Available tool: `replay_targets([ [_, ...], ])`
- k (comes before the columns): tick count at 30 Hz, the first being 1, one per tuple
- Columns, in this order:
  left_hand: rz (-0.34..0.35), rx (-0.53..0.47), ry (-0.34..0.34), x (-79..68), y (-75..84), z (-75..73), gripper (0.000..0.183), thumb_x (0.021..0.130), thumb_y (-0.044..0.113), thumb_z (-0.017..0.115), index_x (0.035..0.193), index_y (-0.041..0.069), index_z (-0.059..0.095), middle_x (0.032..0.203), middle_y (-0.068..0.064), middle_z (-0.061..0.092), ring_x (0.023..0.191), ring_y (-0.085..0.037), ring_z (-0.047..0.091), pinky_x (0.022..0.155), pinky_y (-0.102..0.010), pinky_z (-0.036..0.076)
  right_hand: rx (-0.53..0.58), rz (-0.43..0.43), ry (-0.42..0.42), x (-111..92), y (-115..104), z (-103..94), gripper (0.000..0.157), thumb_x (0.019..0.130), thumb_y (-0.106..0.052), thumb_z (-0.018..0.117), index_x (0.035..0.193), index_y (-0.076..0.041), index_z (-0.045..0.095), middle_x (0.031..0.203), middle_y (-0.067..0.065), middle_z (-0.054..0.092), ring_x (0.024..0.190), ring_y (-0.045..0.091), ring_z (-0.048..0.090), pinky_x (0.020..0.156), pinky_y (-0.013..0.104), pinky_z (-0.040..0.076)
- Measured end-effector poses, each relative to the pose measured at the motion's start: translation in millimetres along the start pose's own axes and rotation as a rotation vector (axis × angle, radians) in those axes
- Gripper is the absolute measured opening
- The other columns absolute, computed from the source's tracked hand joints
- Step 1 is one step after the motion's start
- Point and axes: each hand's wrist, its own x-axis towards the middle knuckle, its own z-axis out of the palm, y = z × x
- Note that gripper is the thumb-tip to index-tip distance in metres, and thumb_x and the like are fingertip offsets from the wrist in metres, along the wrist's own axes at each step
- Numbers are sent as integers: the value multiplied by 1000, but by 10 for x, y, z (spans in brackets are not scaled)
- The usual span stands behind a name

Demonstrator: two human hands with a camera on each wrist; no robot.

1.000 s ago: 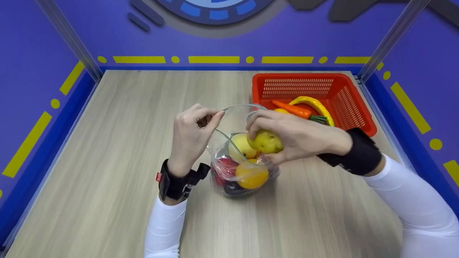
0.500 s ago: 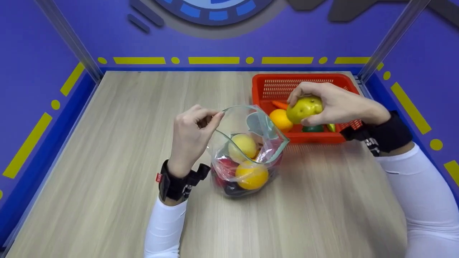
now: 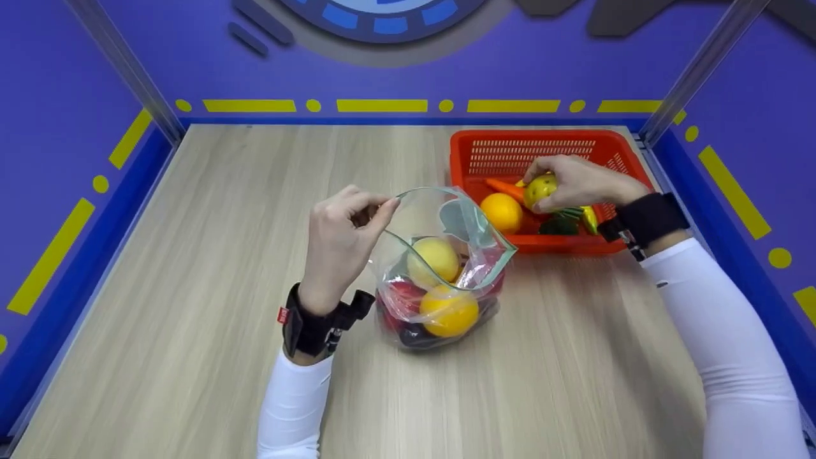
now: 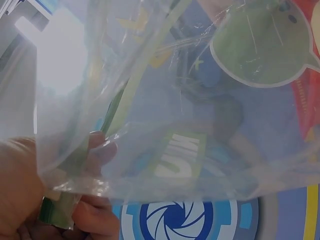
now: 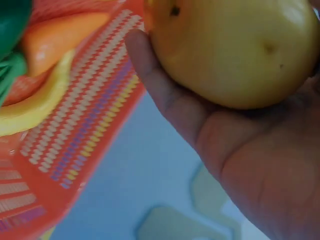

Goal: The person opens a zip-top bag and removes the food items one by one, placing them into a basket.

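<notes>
By the left hand, the rim of a clear bag is pinched — apparently so that its mouth is held open, with bagged fruit below the grip. A yellow-green fruit is gripped by the right hand at the basket, the right arm extended forward, its fingers turned inward.

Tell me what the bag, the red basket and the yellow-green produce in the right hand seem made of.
Bag: thin, glossy plastic film; it is see-through, with bright creases.
Red basket: probably moulded plastic; uniform color and regular slots in its walls.
Yellow-green produce: perhaps plastic or coated foam; smooth skin and soft highlights suggest imitation, but its core is hidden.
</notes>
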Motion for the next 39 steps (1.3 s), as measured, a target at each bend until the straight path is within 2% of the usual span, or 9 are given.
replay_targets([
  [7, 4, -1, 2, 1, 5, -2, 13, 95, 13, 79, 90, 2, 82, 72, -11, 64, 64, -11, 51, 61, -17, 40, -59, 47, -49, 152, 155, 104, 57, 88, -27, 86, 134, -2, 63, 126, 20, 65, 101, 32, 58, 82, 35, 52],
  [14, 0, -3, -5, 20, 13, 15, 14, 96, 14, 79, 90, 2, 82, 72, -10, 63, 64, -11, 50, 61, -17, 39, -90, 91, -105, 220, 181, 163, 57, 89, -26, 85, 136, -2, 61, 125, 20, 65, 104, 33, 57, 92, 45, 51],
  [21, 2, 3, 0, 12, 16, 16, 13, 95, 14, 79, 89, 3, 82, 72, -10, 62, 64, -11, 50, 61, -17, 39, -84, 86, -116, 263, 173, 194, 49, 92, -13, 80, 136, 3, 63, 132, 24, 66, 110, 35, 61, 101, 53, 54],
  [30, -9, 1, -5, 11, 14, 24, 13, 95, 14, 79, 89, 3, 82, 73, -10, 63, 64, -11, 51, 61, -17, 40, -67, 103, -130, 233, 169, 171, 50, 95, -12, 78, 139, 3, 62, 135, 25, 66, 112, 37, 61, 106, 57, 53],
  [34, -7, -2, -5, 13, 10, 21, 13, 95, 14, 79, 90, 2, 82, 73, -10, 64, 64, -11, 51, 60, -17, 40, -95, 64, -72, 158, 150, 84, 45, 97, -14, 77, 137, 2, 64, 134, 25, 68, 115, 38, 62, 107, 59, 53],
  [39, -6, 2, -8, 13, 5, 16, 13, 96, 14, 79, 90, 2, 82, 73, -10, 64, 64, -12, 51, 60, -17, 40, -124, -50, 112, -31, -80, -69, 34, 97, -15, 76, 128, -2, 69, 126, 21, 73, 114, 38, 67, 101, 56, 56],
])
